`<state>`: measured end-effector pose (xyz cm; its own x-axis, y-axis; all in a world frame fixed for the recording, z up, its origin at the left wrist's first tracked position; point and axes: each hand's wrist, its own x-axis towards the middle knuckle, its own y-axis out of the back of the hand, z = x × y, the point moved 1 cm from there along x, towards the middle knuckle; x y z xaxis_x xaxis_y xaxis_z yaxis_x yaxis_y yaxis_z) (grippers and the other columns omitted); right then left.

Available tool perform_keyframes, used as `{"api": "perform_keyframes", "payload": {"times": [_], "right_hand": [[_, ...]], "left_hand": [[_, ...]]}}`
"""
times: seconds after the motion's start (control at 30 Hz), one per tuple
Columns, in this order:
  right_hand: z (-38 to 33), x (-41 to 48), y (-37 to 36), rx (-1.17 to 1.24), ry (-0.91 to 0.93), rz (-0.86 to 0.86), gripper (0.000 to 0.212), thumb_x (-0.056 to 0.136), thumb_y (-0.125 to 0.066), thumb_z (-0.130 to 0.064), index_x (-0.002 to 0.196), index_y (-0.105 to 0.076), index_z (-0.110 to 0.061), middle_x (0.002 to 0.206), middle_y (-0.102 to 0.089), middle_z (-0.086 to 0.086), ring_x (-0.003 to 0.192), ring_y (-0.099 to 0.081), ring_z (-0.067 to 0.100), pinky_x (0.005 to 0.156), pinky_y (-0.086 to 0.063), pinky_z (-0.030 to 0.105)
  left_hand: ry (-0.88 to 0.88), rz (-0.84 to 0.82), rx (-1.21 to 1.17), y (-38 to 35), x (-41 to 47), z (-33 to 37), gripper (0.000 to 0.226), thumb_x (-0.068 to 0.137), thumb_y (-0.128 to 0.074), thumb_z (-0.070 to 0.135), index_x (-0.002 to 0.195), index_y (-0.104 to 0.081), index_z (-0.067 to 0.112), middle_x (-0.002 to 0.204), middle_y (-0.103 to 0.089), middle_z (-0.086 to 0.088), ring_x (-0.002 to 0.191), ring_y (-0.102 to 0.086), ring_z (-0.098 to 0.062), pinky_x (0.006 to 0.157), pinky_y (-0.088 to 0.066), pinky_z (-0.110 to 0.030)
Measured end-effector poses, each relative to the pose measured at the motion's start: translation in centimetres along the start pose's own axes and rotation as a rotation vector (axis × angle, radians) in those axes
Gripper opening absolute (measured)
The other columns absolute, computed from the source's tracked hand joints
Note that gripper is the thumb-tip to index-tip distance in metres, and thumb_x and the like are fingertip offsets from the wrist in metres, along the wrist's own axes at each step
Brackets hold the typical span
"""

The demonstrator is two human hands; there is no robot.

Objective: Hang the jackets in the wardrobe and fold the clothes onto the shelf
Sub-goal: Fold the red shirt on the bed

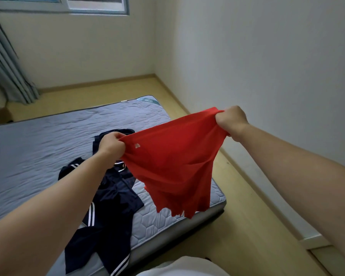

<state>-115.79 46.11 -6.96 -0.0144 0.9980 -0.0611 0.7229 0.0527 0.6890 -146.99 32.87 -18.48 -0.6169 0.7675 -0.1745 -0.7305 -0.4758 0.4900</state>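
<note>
Red garment (173, 168) held up in mid-air over the near right corner of the mattress (38, 148), stretched between two fists. Left hand (111, 145) bunched tight on one upper edge, right hand (230, 121) clenched on the other, farther right and higher. Cloth sagging in the middle, lower hem hanging ragged and uneven, apart from the bed surface.

Dark navy clothes (108, 198) with white stripes lying crumpled on the mattress, beneath and left of the red piece, waiting to be sorted.

Likely trouble from here: a lopsided fold, since the two grips sit at different heights and the fabric is gathered rather than pinched flat at the corners. Possible slip of thin, slick-looking cloth if either fist loosens during a shake. Possible snag or tangle if lowered straight onto the navy heap instead of bare mattress to the left.

No wardrobe, shelf, basket or other container in view; nothing stored anywhere yet as far as visible. Grey curtain (8, 66) at far left, window (68, 5) above.
</note>
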Motion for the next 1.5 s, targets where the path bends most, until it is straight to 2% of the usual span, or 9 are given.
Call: {"api": "perform_keyframes", "payload": {"times": [0.2, 0.37, 0.53, 0.73, 0.87, 1.0, 1.13, 1.27, 1.5], "right_hand": [[3.2, 0.3, 2.8, -0.763, 0.344, 0.103, 0.040, 0.088, -0.067, -0.041, 0.069, -0.038, -0.021, 0.072, -0.053, 0.004, 0.067, -0.051, 0.031, 0.060, -0.039, 0.035], [5.2, 0.0, 3.4, -0.800, 0.338, -0.030, 0.067, 0.068, -0.082, -0.060, 0.109, -0.046, -0.021, 0.097, -0.049, 0.005, 0.081, -0.049, 0.026, 0.067, -0.039, 0.035], [5.8, -0.5, 3.9, -0.897, 0.382, -0.131, 0.098, 0.058, -0.085, -0.065, 0.128, -0.032, -0.020, 0.107, -0.039, 0.004, 0.084, -0.049, 0.024, 0.065, -0.041, 0.035], [6.8, -1.2, 4.4, -1.097, 0.396, -0.127, 0.049, 0.089, -0.054, -0.006, 0.129, -0.029, -0.019, 0.104, -0.039, 0.011, 0.076, -0.054, 0.032, 0.061, -0.044, 0.040], [8.3, -0.1, 5.2, -0.952, 0.133, 0.107, 0.033, 0.097, -0.033, -0.007, 0.127, -0.045, -0.008, 0.118, -0.049, 0.019, 0.101, -0.055, 0.039, 0.080, -0.046, 0.045], [9.7, 2.3, 5.7, -0.290, -0.273, 0.171, 0.019, 0.087, -0.038, 0.009, 0.086, -0.052, -0.003, 0.101, -0.059, 0.019, 0.078, -0.057, 0.034, 0.058, -0.054, 0.038], [9.3, 4.7, 5.1, 0.321, -0.499, 0.179, 0.026, 0.085, -0.037, 0.013, 0.080, -0.053, -0.007, 0.096, -0.060, 0.014, 0.068, -0.059, 0.025, 0.042, -0.049, 0.029], [8.2, 7.0, 5.2, -0.067, -0.292, 0.140, 0.017, 0.085, -0.044, 0.004, 0.073, -0.048, -0.007, 0.080, -0.054, 0.011, 0.075, -0.057, 0.030, 0.060, -0.049, 0.033], [6.4, 9.6, 5.3, -0.112, -0.183, -0.146, 0.025, 0.082, -0.054, -0.008, 0.066, -0.038, -0.019, 0.065, -0.040, 0.001, 0.049, -0.037, 0.018, 0.038, -0.028, 0.016]], "left_hand": [[-0.810, -0.129, 0.942, 0.1, -1.4, 1.1, 0.036, 0.075, -0.060, 0.004, 0.104, -0.057, 0.025, 0.098, -0.060, 0.004, 0.093, -0.059, -0.024, 0.068, -0.051, -0.037], [-0.399, -0.395, 0.499, -2.0, -2.3, 2.8, 0.034, 0.073, -0.051, -0.001, 0.095, -0.056, 0.024, 0.083, -0.062, 0.002, 0.078, -0.060, -0.021, 0.056, -0.045, -0.030], [-0.171, -0.578, 0.254, -3.9, -3.2, 3.0, 0.029, 0.075, -0.079, 0.048, 0.087, -0.069, 0.024, 0.073, -0.075, 0.008, 0.071, -0.069, -0.005, 0.068, -0.050, -0.025], [-0.257, -0.040, 0.337, -3.9, -1.4, 4.6, 0.016, 0.091, -0.055, 0.026, 0.079, -0.064, 0.020, 0.060, -0.062, 0.009, 0.069, -0.060, -0.020, 0.056, -0.038, -0.029], [-0.171, 0.139, 0.171, -3.6, -0.2, 5.4, 0.018, 0.089, -0.049, 0.011, 0.089, -0.064, 0.020, 0.071, -0.058, 0.003, 0.077, -0.053, -0.027, 0.068, -0.036, -0.030], [-0.208, 0.164, 0.262, -3.1, 1.0, 5.5, 0.015, 0.098, -0.048, 0.017, 0.087, -0.059, 0.020, 0.077, -0.056, -0.001, 0.080, -0.049, -0.025, 0.071, -0.033, -0.033], [-0.191, 0.203, 0.334, -2.9, 1.6, 5.8, 0.018, 0.098, -0.053, 0.022, 0.084, -0.064, 0.020, 0.070, -0.056, 0.000, 0.076, -0.051, -0.025, 0.069, -0.034, -0.033], [-0.125, 0.262, 0.411, -2.1, 2.2, 6.4, 0.023, 0.097, -0.055, 0.029, 0.079, -0.065, 0.021, 0.065, -0.058, 0.001, 0.065, -0.052, -0.023, 0.065, -0.037, -0.033], [0.124, 0.289, -0.011, -2.6, 3.1, 7.2, 0.021, 0.099, -0.051, 0.019, 0.094, -0.066, 0.004, 0.071, -0.065, -0.011, 0.057, -0.069, -0.030, 0.059, -0.062, -0.043]]}}
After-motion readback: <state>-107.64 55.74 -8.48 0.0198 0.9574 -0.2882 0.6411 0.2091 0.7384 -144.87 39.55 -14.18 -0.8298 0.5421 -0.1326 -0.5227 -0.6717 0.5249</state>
